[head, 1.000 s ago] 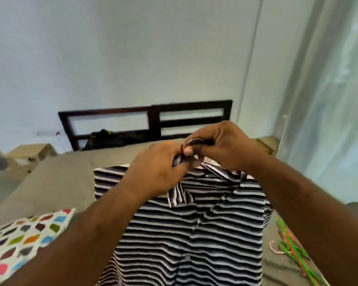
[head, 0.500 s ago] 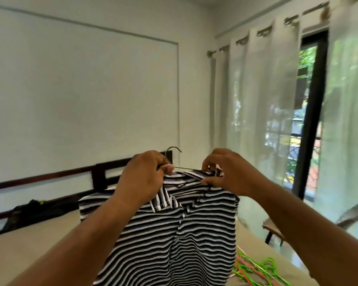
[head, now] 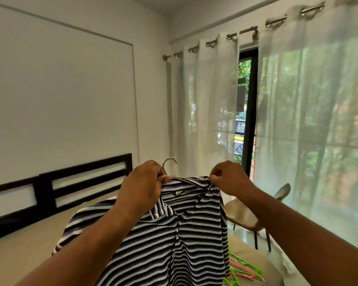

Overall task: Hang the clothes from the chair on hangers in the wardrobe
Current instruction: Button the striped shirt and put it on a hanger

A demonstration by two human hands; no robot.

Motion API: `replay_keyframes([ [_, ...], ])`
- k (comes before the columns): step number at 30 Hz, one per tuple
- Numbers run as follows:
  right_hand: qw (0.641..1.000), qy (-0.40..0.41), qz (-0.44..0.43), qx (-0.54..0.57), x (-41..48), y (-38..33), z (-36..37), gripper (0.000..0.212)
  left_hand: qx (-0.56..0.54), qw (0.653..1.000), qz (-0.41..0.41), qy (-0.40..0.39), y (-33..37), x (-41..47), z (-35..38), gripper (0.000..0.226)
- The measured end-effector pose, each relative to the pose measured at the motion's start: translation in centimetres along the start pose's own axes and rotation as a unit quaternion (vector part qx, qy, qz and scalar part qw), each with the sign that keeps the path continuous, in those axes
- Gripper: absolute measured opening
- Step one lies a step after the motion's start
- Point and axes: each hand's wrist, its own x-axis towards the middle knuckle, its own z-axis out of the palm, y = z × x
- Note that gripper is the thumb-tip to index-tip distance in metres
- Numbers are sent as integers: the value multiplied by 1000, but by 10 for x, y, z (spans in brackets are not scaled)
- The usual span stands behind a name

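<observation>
A black-and-white striped shirt (head: pixel 180 240) hangs on a metal hanger whose hook (head: pixel 168 164) sticks up between my hands. My left hand (head: pixel 142 187) grips the hanger's neck together with the left side of the collar. My right hand (head: pixel 228 178) pinches the right shoulder of the shirt. I hold the shirt up above the bed, front facing me. A wooden chair (head: pixel 248 215) stands behind the shirt at the right, near the curtain. The wardrobe is out of view.
The bed (head: pixel 19 256) with a dark slatted headboard (head: pixel 56 188) lies below and to the left. Several green and pink plastic hangers (head: pixel 242 269) lie on the bed at the lower right. White curtains (head: pixel 297 120) cover a window on the right.
My view has swung up and to the right, from the bed to the window. My hands have spread apart along the shirt's shoulders and lifted it on the hanger.
</observation>
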Motion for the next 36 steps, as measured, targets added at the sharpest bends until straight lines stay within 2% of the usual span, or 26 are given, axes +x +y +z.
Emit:
replay_keyframes([
  [3,991,-53,93,75,5,23,1,20,18,999,22,-22,7,-2,17,19],
  [5,970,-104,154,156,7,36,-5,19,29,999,31,-32,13,1,30,21],
  [6,941,-120,200,244,9,43,-8,16,34,998,35,-39,16,4,38,22],
  [8,841,-161,286,430,11,53,-18,12,41,997,44,-53,25,9,54,24],
  [9,801,-181,303,484,13,60,-23,14,42,996,47,-60,30,13,62,26],
  [10,774,-192,307,520,15,68,-28,18,38,996,48,-65,36,17,73,27],
  [12,756,-183,299,553,18,79,-37,24,21,997,46,-65,49,28,90,28],
  [15,771,-110,261,571,29,109,-51,29,-9,998,41,-46,75,49,117,25],
  [16,798,-106,212,554,33,123,-57,42,-15,998,42,-36,86,57,126,23],
  [18,915,-97,80,383,36,146,-74,66,-19,998,51,-15,106,75,142,21],
  [19,960,-78,17,267,37,161,-80,67,-21,998,60,-3,116,84,150,20],
  [20,985,-42,-36,162,38,175,-87,62,-24,997,71,6,129,94,160,21],
  [22,995,52,-80,35,45,202,-99,41,-24,995,94,15,152,112,178,21],
  [25,988,140,-52,-49,52,242,-124,22,-47,990,131,23,194,136,214,17],
  [27,991,128,-12,-30,56,262,-141,18,-67,984,164,26,220,150,238,12],
  [30,986,91,45,129,57,288,-165,17,-75,975,210,7,261,168,278,9],
  [32,980,77,35,181,59,309,-175,15,-81,970,230,-1,281,178,301,7],
  [34,983,98,32,152,61,341,-185,15,-109,964,244,-11,299,190,325,5],
  [36,992,100,59,58,60,383,-198,19,-148,958,244,-24,312,205,350,5],
])
